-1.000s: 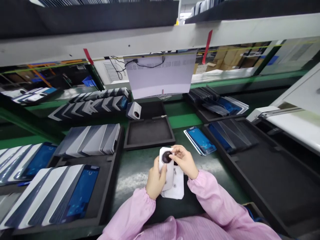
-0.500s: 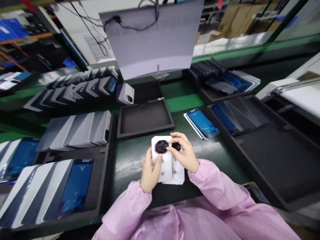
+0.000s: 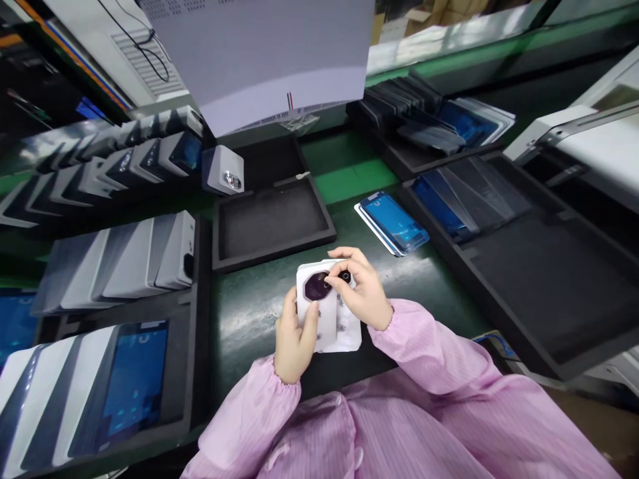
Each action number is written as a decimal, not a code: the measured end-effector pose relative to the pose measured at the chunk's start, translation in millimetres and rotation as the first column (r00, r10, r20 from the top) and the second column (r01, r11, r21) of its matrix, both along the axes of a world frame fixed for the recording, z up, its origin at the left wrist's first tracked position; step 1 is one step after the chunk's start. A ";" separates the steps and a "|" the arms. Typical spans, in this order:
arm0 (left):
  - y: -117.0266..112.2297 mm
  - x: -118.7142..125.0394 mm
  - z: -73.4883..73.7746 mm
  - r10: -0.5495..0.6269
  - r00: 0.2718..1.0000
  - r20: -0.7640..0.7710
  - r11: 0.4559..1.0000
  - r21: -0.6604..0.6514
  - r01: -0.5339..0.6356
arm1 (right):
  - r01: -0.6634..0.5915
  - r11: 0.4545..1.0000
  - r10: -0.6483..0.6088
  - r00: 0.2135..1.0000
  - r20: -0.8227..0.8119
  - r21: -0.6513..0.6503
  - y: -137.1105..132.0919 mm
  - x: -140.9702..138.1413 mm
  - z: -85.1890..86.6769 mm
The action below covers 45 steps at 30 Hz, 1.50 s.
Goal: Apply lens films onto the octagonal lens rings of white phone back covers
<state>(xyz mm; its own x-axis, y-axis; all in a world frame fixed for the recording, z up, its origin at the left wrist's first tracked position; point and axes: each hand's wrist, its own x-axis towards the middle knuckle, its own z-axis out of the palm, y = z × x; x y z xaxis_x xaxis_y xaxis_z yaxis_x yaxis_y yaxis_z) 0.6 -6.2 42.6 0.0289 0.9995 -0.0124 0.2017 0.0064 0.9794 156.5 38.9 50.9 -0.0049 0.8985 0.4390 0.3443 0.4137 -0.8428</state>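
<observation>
White rectangular panel (image 3: 327, 320) with a dark octagonal window (image 3: 314, 287) is mid-bench, just in front of the pink smock (image 3: 389, 426). Left hand (image 3: 293, 339) has it by the left edge, thumb on the face below the octagon. Right hand (image 3: 364, 291): thumb and index nearly closed together at the octagon's right side; can't tell if anything's pinched between. Second white panel (image 3: 350, 336) sits under the first, offset right.

Bench top is a shiny dark green worktop (image 3: 244, 313). Black foam-like left tray (image 3: 201, 319) carries overlapping grey-and-white panels (image 3: 132, 256); matching right tray (image 3: 539, 279) has dark glossy sheets (image 3: 479, 193). Beyond the hands: small stack of blue-faced flat panels (image 3: 397, 223), shallow black rectangular tray (image 3: 274, 219). Far back: pale grey perforated housing (image 3: 279, 66), green rail (image 3: 489, 45), cardboard boxes (image 3: 449, 12).
</observation>
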 end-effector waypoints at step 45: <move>7.5 -6.7 8.5 0.140 0.919 0.368 0.979 -0.191 -0.072 | -0.321 0.832 0.161 0.920 0.357 0.452 -10.9 -5.2 -11.2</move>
